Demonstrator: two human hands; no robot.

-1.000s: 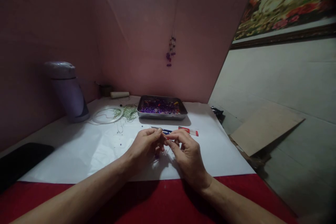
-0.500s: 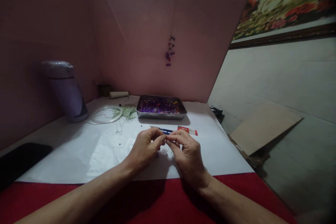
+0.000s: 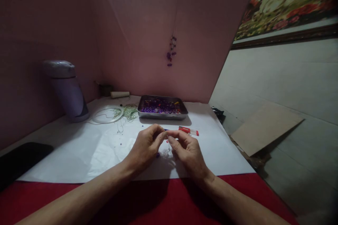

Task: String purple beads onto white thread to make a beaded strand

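My left hand (image 3: 146, 142) and my right hand (image 3: 187, 149) meet fingertip to fingertip above the white paper, both closed in a pinch. Between them they hold a thin beaded thread, mostly hidden by the fingers. A red bead (image 3: 167, 141) shows just under the fingertips. Below it is a blurred clear cluster (image 3: 166, 153), with a purple bead (image 3: 157, 155) beside my left hand. Behind the fingers, a blue tool (image 3: 166, 129) is almost wholly covered. A small red-and-clear case (image 3: 188, 130) lies past my right hand.
A metal tray (image 3: 162, 116) of purple beads stands at the back. Left of it are tangled green thread (image 3: 130, 112), a white ring-shaped coil (image 3: 120, 116) and a purple flask (image 3: 70, 93). A dark flat object (image 3: 26, 156) lies far left. Strung beads (image 3: 171, 54) hang on the pink panel.
My right fingers have shifted slightly up and left over the blue tool, which shows less now. The red bead has come into view beneath the fingertips. Both hands stay pinched together.
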